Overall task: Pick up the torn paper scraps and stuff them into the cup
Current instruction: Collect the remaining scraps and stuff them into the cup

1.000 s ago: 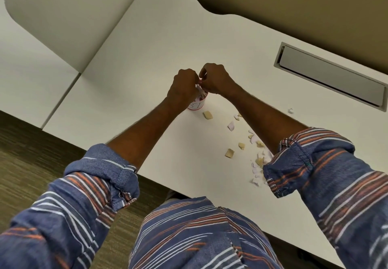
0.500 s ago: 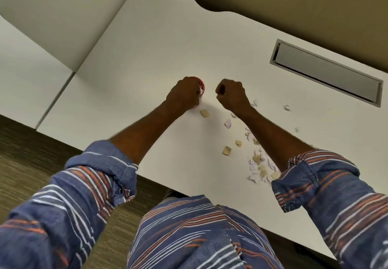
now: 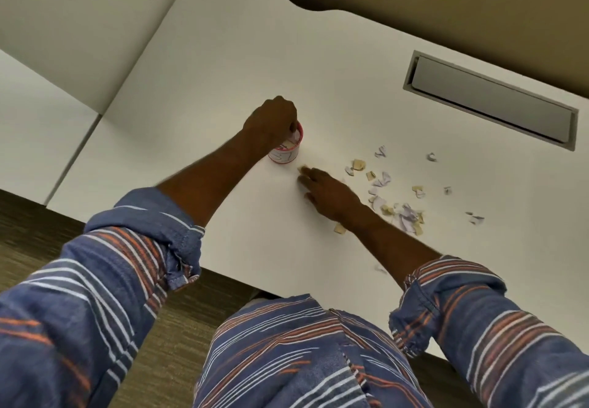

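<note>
A small white cup (image 3: 284, 153) with a red rim stands on the white desk (image 3: 223, 66), with paper scraps showing inside it. My left hand (image 3: 271, 124) is closed around the cup's top and far side. My right hand (image 3: 331, 195) lies low on the desk just right of the cup, fingers spread, fingertips touching a tan scrap (image 3: 301, 169). Several torn tan and white scraps (image 3: 404, 213) lie scattered to the right of that hand, and one tan scrap (image 3: 339, 228) sits by my wrist.
A grey cable flap (image 3: 490, 102) is set into the desk at the back right. A white divider panel (image 3: 79, 25) stands at the left. The desk's front edge runs just ahead of my body, with carpet (image 3: 38, 226) below.
My right hand left the cup, moved right and down to the desk, and opened from a fist to spread fingers on a scrap. My left hand stayed on the cup.
</note>
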Demonstrator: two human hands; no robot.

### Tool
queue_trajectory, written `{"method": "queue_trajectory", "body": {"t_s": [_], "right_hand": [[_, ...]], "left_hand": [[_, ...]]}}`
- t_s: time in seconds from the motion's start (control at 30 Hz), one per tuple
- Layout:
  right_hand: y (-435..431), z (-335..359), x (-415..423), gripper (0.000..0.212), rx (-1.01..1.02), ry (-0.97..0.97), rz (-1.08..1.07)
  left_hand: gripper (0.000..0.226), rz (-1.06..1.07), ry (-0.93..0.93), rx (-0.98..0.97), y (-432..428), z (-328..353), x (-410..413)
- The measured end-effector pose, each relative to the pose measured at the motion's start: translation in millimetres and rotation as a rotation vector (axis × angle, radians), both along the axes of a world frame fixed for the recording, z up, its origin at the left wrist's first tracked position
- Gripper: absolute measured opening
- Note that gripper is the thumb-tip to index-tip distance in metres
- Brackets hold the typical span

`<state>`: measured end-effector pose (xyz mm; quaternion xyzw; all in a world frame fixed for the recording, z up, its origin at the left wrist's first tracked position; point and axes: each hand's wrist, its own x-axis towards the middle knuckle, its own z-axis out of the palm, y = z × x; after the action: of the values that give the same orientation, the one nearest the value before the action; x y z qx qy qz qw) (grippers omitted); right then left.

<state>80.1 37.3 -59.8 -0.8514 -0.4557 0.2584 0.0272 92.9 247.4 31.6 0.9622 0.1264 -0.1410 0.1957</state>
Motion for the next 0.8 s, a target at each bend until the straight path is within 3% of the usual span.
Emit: {"method": "queue_trajectory", "body": {"t_s": [0.23, 0.37, 0.6, 0.7, 0.8], "right_hand": [[-42.4, -11.7, -10.4, 0.045, 0.027, -0.258, 0.025], [-83.6, -6.3, -10.6, 0.035, 0.028, -0.390, -0.095], [-178.8, -1.2, -9.8, 0.032, 0.233, -0.251, -0.636], [-220.0, 0.3, -23.1, 0.032, 0.337, -0.173, -0.925], [-253.8, 1.3, -35.4, 0.046, 0.287, -0.031, -1.152]], "left_hand": [[0.022, -0.065, 0.077, 0.027, -1.3, 0.0, 4.3], [0.025, -0.073, 0.144, 0.089, -10.2, -13.1, 6.6], [0.027, -0.106, 0.149, 0.130, -6.9, -10.4, 10.4], [0.021, -0.041, 0.018, 0.029, 2.7, 9.5, 13.8], [0.014, 0.044, -0.174, -0.171, -5.5, 28.5, 2.7]]}}
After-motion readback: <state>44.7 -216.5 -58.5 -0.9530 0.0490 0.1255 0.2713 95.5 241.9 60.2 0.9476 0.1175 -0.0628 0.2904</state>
